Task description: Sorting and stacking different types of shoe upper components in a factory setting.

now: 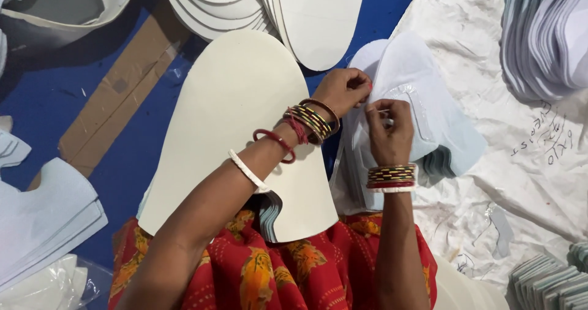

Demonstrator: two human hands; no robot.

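While both hands meet over the pale blue-white cut piece (422,95), the step in hand looks like peeling a thin clear film or backing strip (401,89) from it; the left hand (343,92), with its bangles, is curled nearly closed just left of the piece's upper part, fingertips pinched together on what seems to be the film's edge, though the grip itself is too small to read surely; the right hand (389,132) is likewise folded tight, thumb and forefinger nipping a fine strand or edge against the piece, just below the left hand; the piece lies on a small stack of the same shapes, resting over the red patterned lap (294,273) and a white woven sack (527,175) to its right; a large cream sole-shaped board (226,120) lies touching its left side, with more cream boards (294,10) above it and grey-white stacks (545,34) well to the right; by my judgement the next move calls for a steady, low pull with one hand while the other pins the piece flat.
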